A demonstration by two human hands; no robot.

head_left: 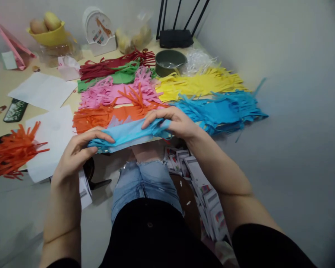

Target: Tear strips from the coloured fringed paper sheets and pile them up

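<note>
Strip (130, 134): light blue, spanning between grips | left hand (77, 146): grasping one end | right hand (180, 122): grasping the other

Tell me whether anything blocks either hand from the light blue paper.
Nothing visible does: the left hand holds one end of the light blue paper and the right hand the other. The orange paper lies beyond it, not between.

Up at the back of the tabletop (5, 80), the white round stand (96, 33) with the giraffe (103, 26) gives us "DREAM", a shorter second word beneath it too blurred to call. Down below, the stacked papers (212, 201) carry print, far too small to read.
</note>
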